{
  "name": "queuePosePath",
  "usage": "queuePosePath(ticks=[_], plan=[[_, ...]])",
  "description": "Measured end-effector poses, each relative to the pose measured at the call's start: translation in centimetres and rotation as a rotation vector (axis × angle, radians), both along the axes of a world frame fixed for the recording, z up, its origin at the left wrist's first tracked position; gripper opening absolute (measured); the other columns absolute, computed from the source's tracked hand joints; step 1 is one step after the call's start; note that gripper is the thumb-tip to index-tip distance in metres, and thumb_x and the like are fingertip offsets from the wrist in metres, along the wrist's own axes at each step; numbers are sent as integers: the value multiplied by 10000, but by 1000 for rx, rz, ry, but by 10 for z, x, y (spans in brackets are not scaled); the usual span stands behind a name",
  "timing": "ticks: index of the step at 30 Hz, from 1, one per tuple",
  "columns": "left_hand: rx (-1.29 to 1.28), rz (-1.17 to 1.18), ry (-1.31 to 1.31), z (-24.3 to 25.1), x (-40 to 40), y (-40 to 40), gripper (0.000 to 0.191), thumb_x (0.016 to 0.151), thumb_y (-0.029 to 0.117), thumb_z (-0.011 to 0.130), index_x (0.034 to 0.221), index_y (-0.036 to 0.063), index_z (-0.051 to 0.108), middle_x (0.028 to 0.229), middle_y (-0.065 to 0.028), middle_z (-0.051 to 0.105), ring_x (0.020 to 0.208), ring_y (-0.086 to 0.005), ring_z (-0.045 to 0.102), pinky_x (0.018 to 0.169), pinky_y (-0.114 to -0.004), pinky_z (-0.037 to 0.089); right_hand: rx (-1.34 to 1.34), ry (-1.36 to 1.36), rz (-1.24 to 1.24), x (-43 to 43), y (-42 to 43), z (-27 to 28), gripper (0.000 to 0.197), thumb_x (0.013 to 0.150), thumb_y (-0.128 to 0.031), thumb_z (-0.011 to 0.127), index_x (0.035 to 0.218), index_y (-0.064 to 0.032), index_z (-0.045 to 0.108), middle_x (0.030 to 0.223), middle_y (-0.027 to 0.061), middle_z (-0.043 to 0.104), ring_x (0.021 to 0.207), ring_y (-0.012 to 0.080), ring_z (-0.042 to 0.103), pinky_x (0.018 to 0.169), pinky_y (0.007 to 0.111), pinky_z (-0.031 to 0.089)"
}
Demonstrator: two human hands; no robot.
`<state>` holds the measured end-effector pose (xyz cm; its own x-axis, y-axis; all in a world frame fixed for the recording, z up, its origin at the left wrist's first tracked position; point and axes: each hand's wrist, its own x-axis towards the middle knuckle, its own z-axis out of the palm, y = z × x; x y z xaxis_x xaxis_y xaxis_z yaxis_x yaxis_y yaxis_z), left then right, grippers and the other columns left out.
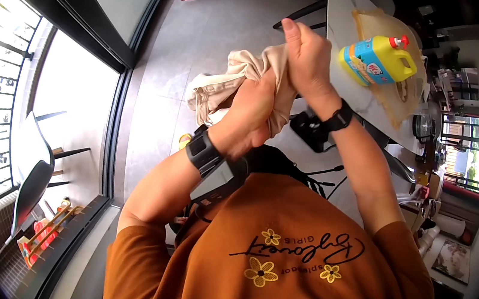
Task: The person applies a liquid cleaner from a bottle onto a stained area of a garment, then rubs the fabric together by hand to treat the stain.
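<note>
A beige cloth garment (218,89), crumpled and twisted, hangs between my two hands in front of my chest. My left hand (253,116) is closed around its middle, with the wrist bent and folds showing on both sides. Higher and to the right, my right hand (309,56) grips the garment's right end in a fist, thumb pointing up. Both wrists wear black bands. Loose folds and a stitched edge of the garment hang out to the left of my left hand.
A white marble-look table (342,13) stands to the right, bearing a yellow pump jug (377,61) with a red top on a tan cloth (397,104). Chairs stand around it. At the left are a dark sliding-door frame (118,106) and a balcony chair (35,185). Black cables hang near my waist.
</note>
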<state>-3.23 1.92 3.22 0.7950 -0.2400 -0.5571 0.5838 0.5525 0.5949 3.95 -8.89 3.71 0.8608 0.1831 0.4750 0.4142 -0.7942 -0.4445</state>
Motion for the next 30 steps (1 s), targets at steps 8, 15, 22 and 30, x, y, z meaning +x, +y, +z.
queuePosePath(ticks=[8,15,22,30], plan=[[-741,152,-130,-21,13,50,530,923,475,423,1246,56,457,1214,-105,533,1124,-231,525,949,-367,443,906,725,65,-20,-23,39,494,925,-454,476,748,-2,564,683,19,545,622,62,485,530,214,379],[-635,72,-235,-11,2,49,587,913,490,429,1319,69,377,1287,-94,469,1161,-227,497,948,-370,447,882,795,109,-35,-26,48,383,914,-362,541,812,4,596,725,-4,558,661,45,484,604,179,389],[-669,3,-275,-17,-1,54,564,909,422,488,1319,51,374,1280,-117,475,1156,-232,501,968,-371,430,893,630,135,-37,-32,49,242,916,-225,566,801,-12,584,723,-42,530,666,31,453,627,181,388],[-354,146,-325,-16,1,49,315,907,112,543,1178,-40,490,1118,-129,582,1012,-200,588,883,-318,496,1029,580,129,-33,-38,49,227,923,-221,550,849,-9,582,770,-23,551,700,31,479,649,182,403]])
